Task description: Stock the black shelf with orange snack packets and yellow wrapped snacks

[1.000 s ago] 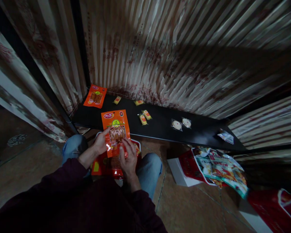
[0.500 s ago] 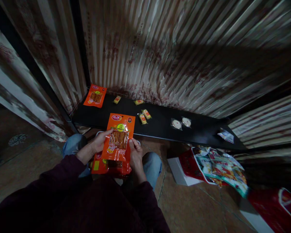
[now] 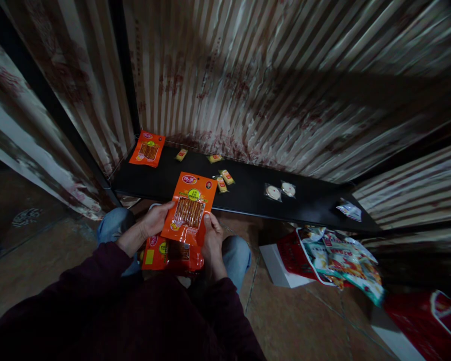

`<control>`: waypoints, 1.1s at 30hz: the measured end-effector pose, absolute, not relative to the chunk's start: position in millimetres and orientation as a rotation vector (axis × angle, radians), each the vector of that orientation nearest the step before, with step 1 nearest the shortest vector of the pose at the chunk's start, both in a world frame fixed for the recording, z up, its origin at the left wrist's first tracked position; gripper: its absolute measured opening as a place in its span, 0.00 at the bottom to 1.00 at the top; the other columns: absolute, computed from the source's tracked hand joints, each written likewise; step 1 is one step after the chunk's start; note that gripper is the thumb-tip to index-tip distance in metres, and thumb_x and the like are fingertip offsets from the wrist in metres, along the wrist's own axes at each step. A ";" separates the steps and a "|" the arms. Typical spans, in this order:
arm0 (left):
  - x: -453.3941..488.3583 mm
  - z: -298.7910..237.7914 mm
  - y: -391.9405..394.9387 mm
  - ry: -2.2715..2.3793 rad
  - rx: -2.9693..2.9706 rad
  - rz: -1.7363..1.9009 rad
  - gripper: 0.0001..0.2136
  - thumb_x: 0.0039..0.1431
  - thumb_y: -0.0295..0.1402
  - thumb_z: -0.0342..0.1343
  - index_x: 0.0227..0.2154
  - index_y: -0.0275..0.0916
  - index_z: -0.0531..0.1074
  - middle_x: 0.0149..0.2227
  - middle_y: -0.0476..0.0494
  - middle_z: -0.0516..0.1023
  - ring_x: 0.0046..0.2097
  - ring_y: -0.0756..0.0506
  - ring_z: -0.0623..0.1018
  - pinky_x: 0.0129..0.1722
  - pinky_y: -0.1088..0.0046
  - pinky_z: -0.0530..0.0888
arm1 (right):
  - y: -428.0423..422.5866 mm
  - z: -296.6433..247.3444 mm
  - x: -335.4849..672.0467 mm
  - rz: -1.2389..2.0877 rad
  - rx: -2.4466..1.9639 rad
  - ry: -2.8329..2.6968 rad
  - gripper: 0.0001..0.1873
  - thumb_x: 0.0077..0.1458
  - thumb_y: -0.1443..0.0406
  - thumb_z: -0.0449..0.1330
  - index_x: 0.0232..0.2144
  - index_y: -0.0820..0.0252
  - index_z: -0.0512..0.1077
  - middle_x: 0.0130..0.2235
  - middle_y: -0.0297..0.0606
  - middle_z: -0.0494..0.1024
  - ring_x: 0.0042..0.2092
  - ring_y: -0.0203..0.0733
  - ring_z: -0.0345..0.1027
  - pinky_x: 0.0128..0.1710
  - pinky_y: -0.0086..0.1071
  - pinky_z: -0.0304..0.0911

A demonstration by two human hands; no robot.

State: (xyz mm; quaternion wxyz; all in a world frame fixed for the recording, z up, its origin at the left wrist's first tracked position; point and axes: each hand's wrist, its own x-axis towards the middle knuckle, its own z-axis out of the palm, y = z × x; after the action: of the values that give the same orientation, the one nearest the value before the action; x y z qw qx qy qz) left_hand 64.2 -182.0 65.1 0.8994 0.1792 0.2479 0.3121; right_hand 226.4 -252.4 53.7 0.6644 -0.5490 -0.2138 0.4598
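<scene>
An orange snack packet (image 3: 189, 211) with a clear window showing brown sticks is held up between my two hands. My left hand (image 3: 156, 219) grips its left edge, thumb on the front. On the right edge, my right hand (image 3: 212, 240) pinches it with the thumb in front; the fingers behind are partly hidden. Below it, more orange packets (image 3: 156, 254) rest at my lap, partly covered by the held one. A matching orange packet (image 3: 148, 149) lies at the left end of the black shelf (image 3: 248, 180).
Several small yellow wrapped snacks (image 3: 227, 176) lie mid-shelf. Two round white wrapped pieces (image 3: 273, 193) and a white-blue packet (image 3: 349, 209) are farther right. A red basket (image 3: 291, 255) of snack bags stands below, near another red container (image 3: 417, 321). Striped curtain (image 3: 218, 75) hangs behind.
The held packet has shifted slightly right and up and tilted clockwise, both hands still on it. The things on the shelf have stayed in place.
</scene>
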 end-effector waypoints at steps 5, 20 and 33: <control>59.5 61.9 -185.2 0.569 0.480 0.696 0.18 0.50 0.21 0.57 0.46 0.33 0.72 0.39 0.40 0.80 0.38 0.44 0.80 0.44 0.67 0.74 | -243.1 57.8 224.5 1.039 -1.209 -0.347 0.14 0.43 0.57 0.64 0.34 0.55 0.75 0.31 0.29 0.80 0.30 0.35 0.72 0.33 0.29 0.67; 53.1 64.5 -164.9 0.664 0.546 0.775 0.19 0.48 0.22 0.60 0.46 0.34 0.72 0.38 0.40 0.80 0.36 0.45 0.80 0.40 0.68 0.75 | -226.6 61.1 209.8 1.198 -1.097 -0.446 0.16 0.43 0.61 0.64 0.38 0.53 0.73 0.33 0.28 0.80 0.31 0.35 0.73 0.31 0.28 0.68; 51.7 60.6 -136.1 0.536 0.530 0.740 0.16 0.45 0.21 0.61 0.40 0.33 0.74 0.37 0.38 0.81 0.35 0.45 0.80 0.42 0.67 0.75 | -202.4 56.4 209.4 1.169 -1.177 -0.523 0.20 0.42 0.60 0.66 0.41 0.53 0.74 0.35 0.31 0.81 0.32 0.38 0.73 0.33 0.31 0.69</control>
State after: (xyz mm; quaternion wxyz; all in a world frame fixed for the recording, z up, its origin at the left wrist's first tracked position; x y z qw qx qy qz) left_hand 51.7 -136.1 60.6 0.8637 0.2529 0.2558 0.3530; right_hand 209.4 -202.4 56.4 0.6451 -0.5169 -0.2298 0.5137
